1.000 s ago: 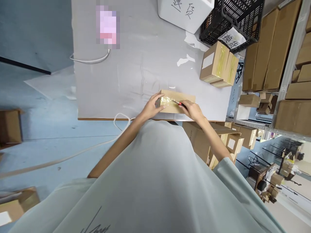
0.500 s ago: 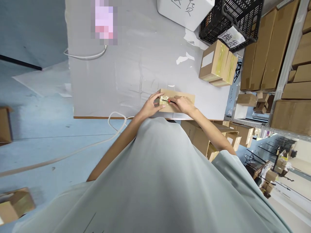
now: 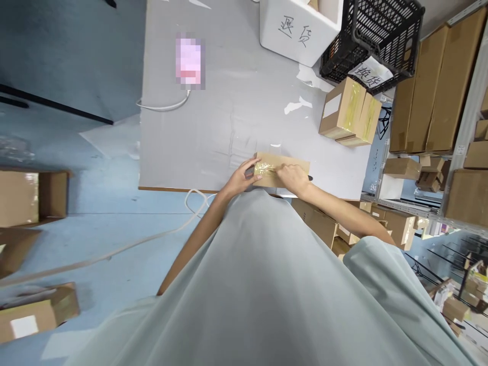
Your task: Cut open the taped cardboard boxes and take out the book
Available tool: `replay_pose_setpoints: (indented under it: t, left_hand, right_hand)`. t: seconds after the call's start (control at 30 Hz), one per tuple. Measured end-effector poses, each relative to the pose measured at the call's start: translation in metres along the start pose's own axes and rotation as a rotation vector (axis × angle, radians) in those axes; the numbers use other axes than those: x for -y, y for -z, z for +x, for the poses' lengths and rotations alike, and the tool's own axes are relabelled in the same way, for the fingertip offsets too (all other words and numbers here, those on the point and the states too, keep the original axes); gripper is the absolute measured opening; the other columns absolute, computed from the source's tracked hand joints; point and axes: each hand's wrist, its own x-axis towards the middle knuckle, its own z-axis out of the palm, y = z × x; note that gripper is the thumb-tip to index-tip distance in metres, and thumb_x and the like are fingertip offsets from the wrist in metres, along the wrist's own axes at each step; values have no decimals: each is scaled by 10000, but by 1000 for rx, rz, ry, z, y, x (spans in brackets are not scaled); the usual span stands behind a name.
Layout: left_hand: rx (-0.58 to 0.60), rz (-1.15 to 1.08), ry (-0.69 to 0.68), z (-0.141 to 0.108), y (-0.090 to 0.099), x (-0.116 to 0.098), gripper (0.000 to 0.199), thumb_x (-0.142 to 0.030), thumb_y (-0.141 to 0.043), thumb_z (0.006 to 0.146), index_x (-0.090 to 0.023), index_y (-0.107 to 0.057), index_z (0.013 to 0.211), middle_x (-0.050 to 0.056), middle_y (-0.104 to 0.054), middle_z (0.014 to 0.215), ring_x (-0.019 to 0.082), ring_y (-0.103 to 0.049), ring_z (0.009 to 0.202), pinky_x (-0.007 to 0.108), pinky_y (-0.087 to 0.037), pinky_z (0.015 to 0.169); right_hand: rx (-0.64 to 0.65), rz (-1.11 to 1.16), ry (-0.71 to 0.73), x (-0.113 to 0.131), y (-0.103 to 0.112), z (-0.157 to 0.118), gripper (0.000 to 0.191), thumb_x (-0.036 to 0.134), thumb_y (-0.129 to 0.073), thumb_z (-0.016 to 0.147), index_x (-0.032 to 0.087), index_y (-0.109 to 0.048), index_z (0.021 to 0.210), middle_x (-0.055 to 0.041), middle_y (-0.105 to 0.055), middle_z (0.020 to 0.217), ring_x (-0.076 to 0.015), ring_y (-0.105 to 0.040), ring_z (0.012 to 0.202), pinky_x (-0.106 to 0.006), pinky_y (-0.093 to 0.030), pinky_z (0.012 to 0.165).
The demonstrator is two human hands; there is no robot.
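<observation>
A small taped cardboard box [image 3: 269,179] lies near the front edge of the grey table. My left hand [image 3: 243,178] grips its left end, fingers at the far side and thumb at the near side. Over the right half of the box, my right hand [image 3: 293,178] is closed in a fist around a box cutter [image 3: 311,178]. Only the dark rear end of the cutter shows beyond the fist; its blade is hard to make out. Shiny clear tape covers the box's left part.
Two taped cardboard boxes [image 3: 348,113] stand at the table's right side. Behind them are a black plastic crate [image 3: 371,46] and a white bin [image 3: 295,30]. A blurred pink item [image 3: 189,61] with a white cable lies at the back left. Shelves with cartons [image 3: 430,86] line the right.
My right hand has turned into a tighter fist and shifted right along the box; the cutter's red part is now hidden and its dark rear end shows. The whole view has shifted.
</observation>
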Motion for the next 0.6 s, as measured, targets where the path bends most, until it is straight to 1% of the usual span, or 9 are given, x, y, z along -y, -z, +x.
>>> replay_pose_setpoints:
  t: [0.07, 0.2, 0.27, 0.4, 0.5, 0.6]
  left_hand:
    - [-19, -11, 6, -2, -2, -3, 1034, -851, -841, 865, -280, -615, 1697, 186, -455, 1853, 418, -534, 1671, 574, -576, 1300]
    - [-41, 1, 9, -6, -6, -10, 1028, -865, -814, 878, -274, -615, 1696, 194, -485, 1842, 424, -539, 1671, 591, -573, 1298]
    - [-54, 24, 12, -8, -7, -13, 1026, -869, -790, 896, -259, -607, 1702, 202, -509, 1826, 425, -549, 1664, 598, -577, 1294]
    - [-83, 13, 42, -11, -7, -16, 1036, -851, -813, 888, -248, -602, 1704, 198, -507, 1832, 424, -553, 1661, 586, -589, 1287]
    - [-123, 25, 73, -10, -8, -15, 969, -751, -846, 891, -261, -608, 1693, 185, -533, 1814, 411, -579, 1635, 570, -613, 1261]
    - [-215, 144, 67, -3, -15, -18, 797, -589, -815, 922, -289, -627, 1636, 159, -595, 1750, 383, -605, 1604, 560, -620, 1240]
  right_hand:
    - [30, -16, -23, -12, -5, -5, 465, 7, -413, 1135, 111, -747, 1441, -254, -821, 1358, -328, -843, 1240, -397, -634, 991]
    - [38, -19, -6, -32, -15, -16, 497, 22, -426, 1142, 139, -681, 1552, -240, -807, 1406, -308, -853, 1203, -384, -627, 958]
    - [39, -20, -13, -44, -22, -23, 511, 24, -408, 1143, 151, -683, 1554, -234, -804, 1401, -305, -853, 1189, -382, -620, 943]
    - [80, -19, -71, -81, -41, -44, 523, 3, -403, 1121, 151, -721, 1510, -241, -809, 1354, -330, -851, 1189, -398, -606, 917]
    - [84, -7, -115, -105, -53, -55, 515, 30, -406, 1138, 144, -708, 1540, -250, -805, 1344, -348, -851, 1173, -420, -602, 914]
    - [60, 27, -117, -113, -61, -55, 521, 26, -401, 1135, 147, -716, 1531, -253, -797, 1362, -340, -841, 1185, -418, -592, 940]
